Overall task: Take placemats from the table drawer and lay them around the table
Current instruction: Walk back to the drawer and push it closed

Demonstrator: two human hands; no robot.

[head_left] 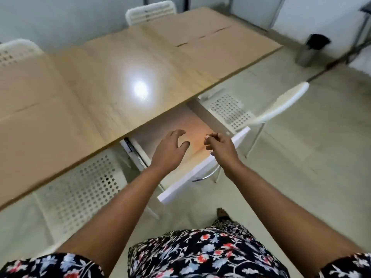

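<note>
A long pale wood counter runs from the near left away to the far right, its top glossy enough to throw back a bright spot of ceiling light. Sheets of brown material that look like placemats lie flat along it, one on the near left stretch and another toward the far right end, though the picture is blurred and their edges are hard to follow. White perforated chairs stand around it: one tucked under the near left edge, one on the right side beyond the drawer, and two on the far side. The floor is pale, and a dark-lined bin stands on it well off to the far right. From the near edge of the counter a white drawer is pulled out toward the person, and a flat pale surface with a warm orange tint lies inside it; whether that is a placemat or the drawer's own bottom I cannot tell. Both bare forearms reach forward over the open drawer. The left hand hovers above the left part of the drawer with fingers spread and slightly curled, holding nothing. The right hand hovers just beside it over the drawer's right part near the front panel, fingers loosely bent inward with thumb and forefinger close together, and nothing visible between them. A floral garment fills the near bottom of the view.
</note>
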